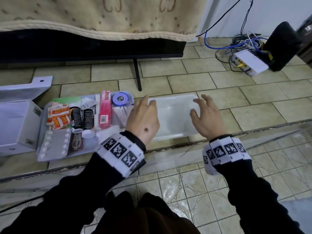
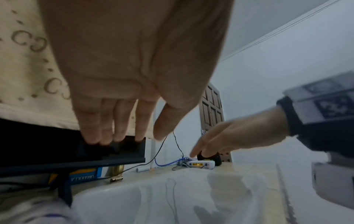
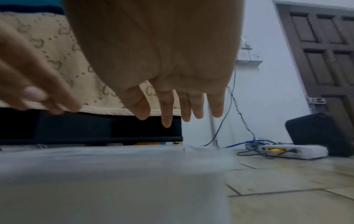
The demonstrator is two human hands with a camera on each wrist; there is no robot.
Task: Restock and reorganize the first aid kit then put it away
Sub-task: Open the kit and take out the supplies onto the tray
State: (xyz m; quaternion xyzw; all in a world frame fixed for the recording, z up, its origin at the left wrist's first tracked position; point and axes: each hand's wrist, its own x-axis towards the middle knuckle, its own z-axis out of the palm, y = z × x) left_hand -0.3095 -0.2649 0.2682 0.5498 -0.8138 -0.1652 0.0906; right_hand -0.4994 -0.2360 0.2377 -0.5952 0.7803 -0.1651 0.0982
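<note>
While supplies (image 1: 87, 119) fill one tray (image 1: 42, 132), another (image 1: 173, 115) sits bare.

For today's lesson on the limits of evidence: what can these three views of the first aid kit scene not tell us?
- Head view: whether the left hand and right hand touch the white lid; the hands cover the contact.
- Head view: small print on the two dark bottles is too small.
- Head view: the white box is cut off by the left edge.
- Wrist views: the lid is blurred.
</note>
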